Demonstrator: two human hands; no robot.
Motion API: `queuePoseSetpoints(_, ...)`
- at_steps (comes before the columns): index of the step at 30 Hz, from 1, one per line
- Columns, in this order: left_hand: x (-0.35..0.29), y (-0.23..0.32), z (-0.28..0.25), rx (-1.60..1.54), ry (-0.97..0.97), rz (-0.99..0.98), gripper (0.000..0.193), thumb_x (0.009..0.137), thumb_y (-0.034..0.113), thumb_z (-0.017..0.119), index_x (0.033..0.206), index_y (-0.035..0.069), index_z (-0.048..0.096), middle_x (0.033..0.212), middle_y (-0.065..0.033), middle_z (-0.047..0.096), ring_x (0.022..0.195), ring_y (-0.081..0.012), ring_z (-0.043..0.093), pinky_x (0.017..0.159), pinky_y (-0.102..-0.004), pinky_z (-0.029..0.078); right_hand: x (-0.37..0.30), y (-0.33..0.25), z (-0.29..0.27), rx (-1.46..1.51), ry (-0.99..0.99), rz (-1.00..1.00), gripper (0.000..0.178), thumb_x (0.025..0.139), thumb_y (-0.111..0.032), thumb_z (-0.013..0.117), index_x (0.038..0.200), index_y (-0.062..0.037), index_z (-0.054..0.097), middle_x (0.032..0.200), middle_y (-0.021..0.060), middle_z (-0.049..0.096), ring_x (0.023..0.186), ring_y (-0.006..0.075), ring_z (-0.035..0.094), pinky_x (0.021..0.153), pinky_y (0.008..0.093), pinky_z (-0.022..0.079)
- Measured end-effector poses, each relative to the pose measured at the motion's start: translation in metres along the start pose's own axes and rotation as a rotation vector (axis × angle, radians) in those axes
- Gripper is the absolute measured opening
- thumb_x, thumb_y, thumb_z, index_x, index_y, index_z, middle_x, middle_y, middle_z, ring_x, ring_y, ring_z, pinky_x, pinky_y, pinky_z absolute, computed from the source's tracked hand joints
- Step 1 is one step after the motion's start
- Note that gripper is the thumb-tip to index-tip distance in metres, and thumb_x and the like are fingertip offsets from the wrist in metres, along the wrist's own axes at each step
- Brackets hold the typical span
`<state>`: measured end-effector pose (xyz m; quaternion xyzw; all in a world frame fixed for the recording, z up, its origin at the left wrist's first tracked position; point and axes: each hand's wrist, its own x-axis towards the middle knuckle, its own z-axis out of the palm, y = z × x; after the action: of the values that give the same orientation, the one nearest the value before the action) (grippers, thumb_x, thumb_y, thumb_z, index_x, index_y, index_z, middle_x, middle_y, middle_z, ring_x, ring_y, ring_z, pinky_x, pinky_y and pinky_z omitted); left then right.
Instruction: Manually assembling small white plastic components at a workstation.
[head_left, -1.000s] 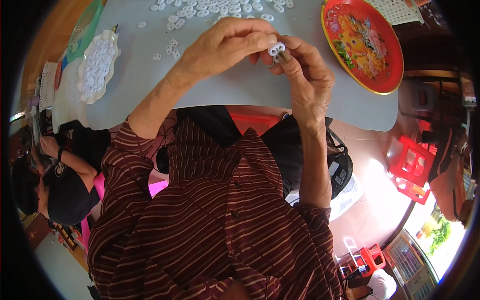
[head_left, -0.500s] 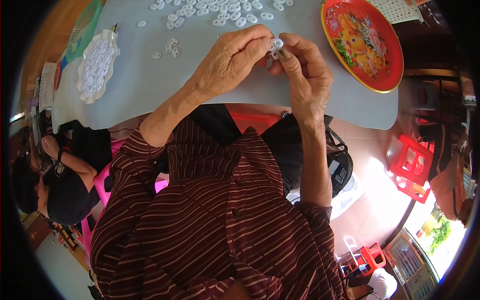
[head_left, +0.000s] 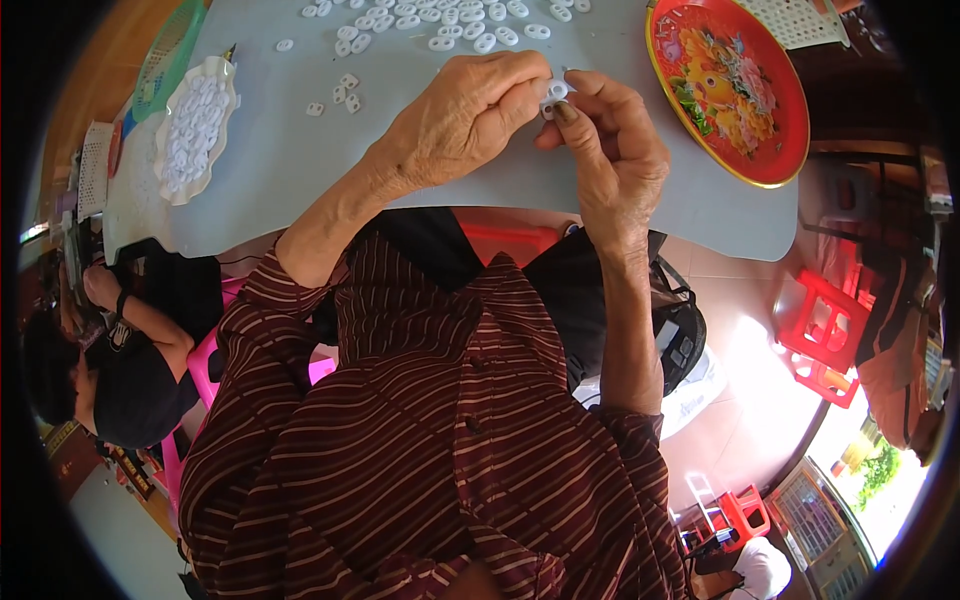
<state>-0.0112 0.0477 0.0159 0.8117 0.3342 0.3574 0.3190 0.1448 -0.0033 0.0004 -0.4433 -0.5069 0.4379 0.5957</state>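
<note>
Above the table's near side, my left hand and my right hand meet at the fingertips. Between them is a small white plastic piece with holes, pinched by both hands. A second white part seems to sit just below it against my right thumb, though the fingers hide most of it. Beyond my left hand lie many loose white oval two-hole pieces. A few smaller white two-hole pieces rest on the table to the left of my left wrist.
On the grey table, a scalloped white dish full of white pieces stands at left, beside a green basket. A red floral tray sits at right, near a white perforated basket. Another person sits at left; red stools stand at right.
Both hands stay at nearly the same place, with only a slight shift of the fingers. The white piece between them has turned a little, its hole showing more plainly.
</note>
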Motion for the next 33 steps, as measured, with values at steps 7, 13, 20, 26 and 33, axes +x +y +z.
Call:
queuePoseSetpoints(7,0.000,0.007,0.004,-0.144,-0.026,-0.112,0.023,0.095,0.021,0.046,0.092,0.001,0.054,0.068,-0.0063,0.050,0.061,-0.0153,0.047,0.057,-0.0286,0.040,-0.001,0.002,0.000,0.031,0.034,-0.008,0.020,0.086,-0.001,0.061,0.105,-0.0005,0.057,0.084,0.0070,0.063,0.068,0.0112,0.063,0.061,0.0203,0.049)
queuePoseSetpoints(13,0.001,0.004,0.012,0.027,0.058,0.052,0.024,0.096,0.024,0.044,0.091,0.002,0.052,0.063,-0.0070,0.044,0.058,-0.0162,0.042,0.056,-0.0298,0.038,-0.001,0.001,0.000,0.033,0.052,-0.010,0.019,0.086,0.000,0.060,0.105,0.0002,0.057,0.084,0.0071,0.062,0.068,0.0112,0.063,0.062,0.0204,0.049)
queuePoseSetpoints(20,0.002,0.008,0.000,-0.104,-0.104,-0.206,0.028,0.096,0.028,0.043,0.088,0.002,0.050,0.062,-0.0053,0.038,0.058,-0.0159,0.035,0.055,-0.0304,0.035,-0.001,-0.001,-0.001,0.048,-0.021,0.019,0.024,0.086,0.001,0.061,0.109,0.0010,0.056,0.085,0.0072,0.063,0.072,0.0127,0.064,0.065,0.0221,0.051)
queuePoseSetpoints(26,0.004,-0.002,-0.007,-0.132,-0.158,-0.128,0.026,0.095,0.025,0.044,0.085,0.001,0.048,0.063,-0.0046,0.039,0.059,-0.0152,0.035,0.055,-0.0297,0.035,-0.001,-0.001,0.000,0.078,-0.084,0.044,0.032,0.081,0.003,0.065,0.112,0.0020,0.054,0.092,0.0073,0.062,0.083,0.0140,0.063,0.072,0.0248,0.053)
queuePoseSetpoints(33,0.001,-0.007,-0.005,-0.181,-0.131,-0.106,0.022,0.093,0.020,0.049,0.090,-0.002,0.051,0.066,-0.0075,0.046,0.061,-0.0153,0.041,0.057,-0.0285,0.038,-0.002,0.005,0.004,0.027,-0.051,-0.010,0.035,0.077,0.004,0.068,0.110,0.0015,0.056,0.093,0.0057,0.061,0.080,0.0109,0.060,0.075,0.0236,0.051)
